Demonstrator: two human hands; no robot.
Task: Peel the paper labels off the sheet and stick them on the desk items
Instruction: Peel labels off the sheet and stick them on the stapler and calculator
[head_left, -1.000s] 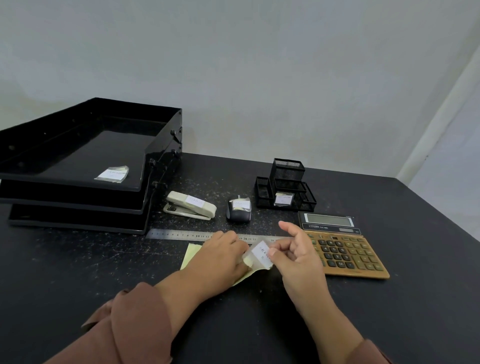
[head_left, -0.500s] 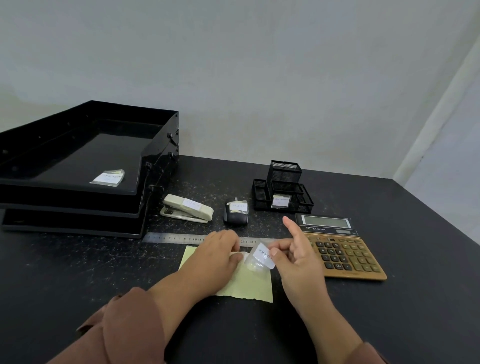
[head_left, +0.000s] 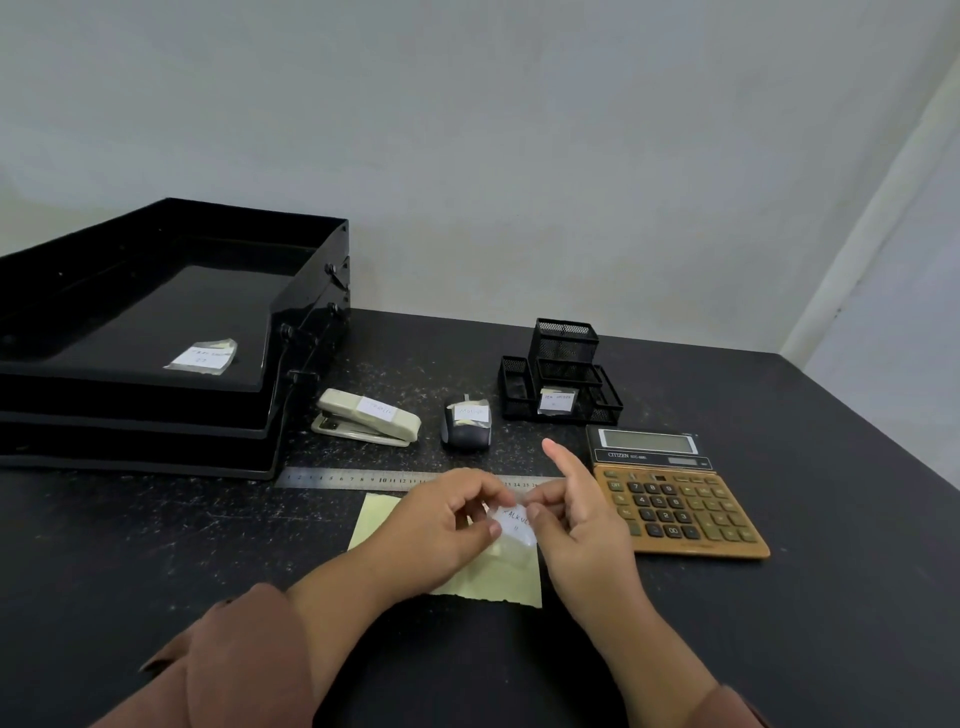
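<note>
While the left hand (head_left: 447, 525) and the right hand (head_left: 582, 525) both pinch the written label (head_left: 514, 522) just left of the calculator (head_left: 675, 499), over the yellow backing sheet (head_left: 493, 582) on the tabletop (head_left: 779, 623), its limp sticky film could fold onto itself or cling to a fingertip. Far left of the calculator, the top letter tray (head_left: 156, 312) carries one stuck label (head_left: 202, 356) on its floor; the mesh pen holder (head_left: 563, 340) behind the calculator wears a second label (head_left: 557, 401) in front.
</note>
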